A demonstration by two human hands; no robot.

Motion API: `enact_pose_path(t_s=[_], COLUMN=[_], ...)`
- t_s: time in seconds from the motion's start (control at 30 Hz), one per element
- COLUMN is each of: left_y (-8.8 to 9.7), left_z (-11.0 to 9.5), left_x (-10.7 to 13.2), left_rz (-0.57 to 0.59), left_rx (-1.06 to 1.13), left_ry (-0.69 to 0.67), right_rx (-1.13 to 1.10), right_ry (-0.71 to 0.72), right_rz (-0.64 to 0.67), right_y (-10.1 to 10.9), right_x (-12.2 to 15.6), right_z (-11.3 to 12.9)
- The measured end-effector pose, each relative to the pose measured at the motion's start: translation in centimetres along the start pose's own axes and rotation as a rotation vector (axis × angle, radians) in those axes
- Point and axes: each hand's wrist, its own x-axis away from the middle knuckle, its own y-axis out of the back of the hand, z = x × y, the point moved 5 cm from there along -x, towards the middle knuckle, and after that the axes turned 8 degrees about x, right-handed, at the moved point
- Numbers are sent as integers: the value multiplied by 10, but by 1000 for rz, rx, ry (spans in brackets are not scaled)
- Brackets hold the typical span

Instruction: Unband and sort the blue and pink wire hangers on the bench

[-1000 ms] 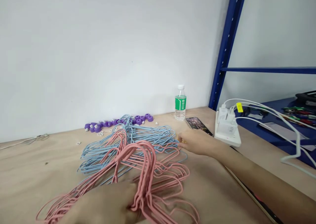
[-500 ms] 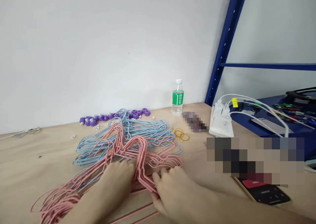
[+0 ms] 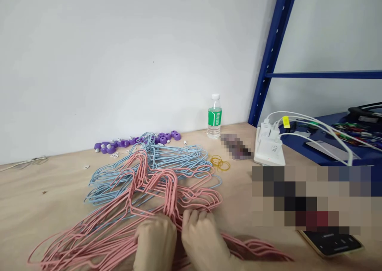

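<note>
A bundle of pink coated-wire hangers [image 3: 170,187] lies on the wooden tabletop [image 3: 53,191], partly over a pile of light blue wire hangers [image 3: 179,159]. My left hand [image 3: 155,239] and my right hand [image 3: 203,239] sit side by side at the near edge of the view. Their fingers curl around the pink wires, and the hands nearly touch. The bundle's hooks and some wires are hidden under my fingers.
Purple plastic pieces [image 3: 134,143] lie along the wall behind the hangers. Nearby are yellow rubber bands [image 3: 220,163], a water bottle [image 3: 214,117], a white power strip [image 3: 270,147] with cables, and a phone [image 3: 331,243]. A blue shelf frame [image 3: 268,56] stands at right.
Both hands have come together at the pink hangers. The pink bundle has been drawn toward me, and its wires now spread further along the near right.
</note>
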Motion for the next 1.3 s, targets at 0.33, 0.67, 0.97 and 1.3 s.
enact_pose_path(t_s=[0.33, 0.67, 0.97, 1.3], left_y=[2, 9, -17, -14], left_z=[2, 2, 9, 9], left_x=[7, 9, -4, -3], left_rz=[-190, -183, -305, -280], left_rx=[171, 207, 207, 77], left_ry=[86, 24, 81, 118], right_rx=[-112, -19, -57, -127], right_ry=[37, 64, 28, -17], right_rz=[-179, -196, -336, -597], right_y=[-3, 0, -4, -23], right_x=[-2, 1, -6, -8], right_z=[4, 4, 4, 9])
